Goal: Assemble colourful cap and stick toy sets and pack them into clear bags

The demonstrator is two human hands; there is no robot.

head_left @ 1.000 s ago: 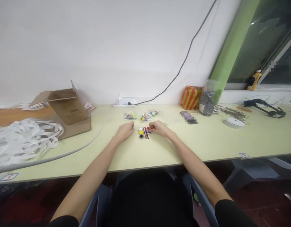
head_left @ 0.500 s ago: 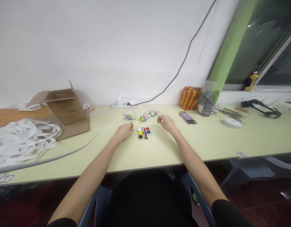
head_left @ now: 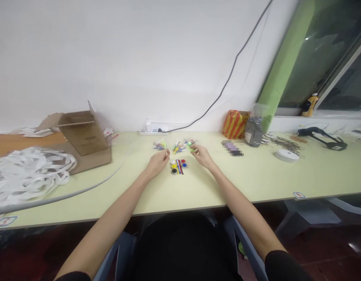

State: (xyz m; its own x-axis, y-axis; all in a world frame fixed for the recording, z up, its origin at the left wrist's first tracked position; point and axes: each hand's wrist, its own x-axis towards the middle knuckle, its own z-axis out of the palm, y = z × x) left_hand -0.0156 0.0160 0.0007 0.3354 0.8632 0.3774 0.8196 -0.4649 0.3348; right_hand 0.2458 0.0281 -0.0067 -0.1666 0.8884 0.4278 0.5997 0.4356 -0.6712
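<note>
A cluster of small round coloured pieces and thin coloured sticks point(head_left: 178, 166) lies on the pale green table point(head_left: 256, 175). Just behind it lie three small clear bags of coloured bits point(head_left: 177, 145). My left hand point(head_left: 158, 160) rests left of the cluster with its fingers curled together, and what they hold, if anything, is hidden. My right hand point(head_left: 200, 154) is to the right of the cluster, pinching a small green piece near the rightmost bag.
An open cardboard box point(head_left: 83, 134) and a heap of white strips point(head_left: 28, 171) lie at the left. A power strip point(head_left: 154, 129) sits by the wall. A striped box point(head_left: 235, 124), a grey bag point(head_left: 253, 130), a tape roll point(head_left: 287, 155) and a grey cable point(head_left: 81, 189) are also on the table.
My right hand left the coloured cluster, swung out to the right, then came back toward the rightmost bag, now pinching a green piece. My left hand edged slightly forward.
</note>
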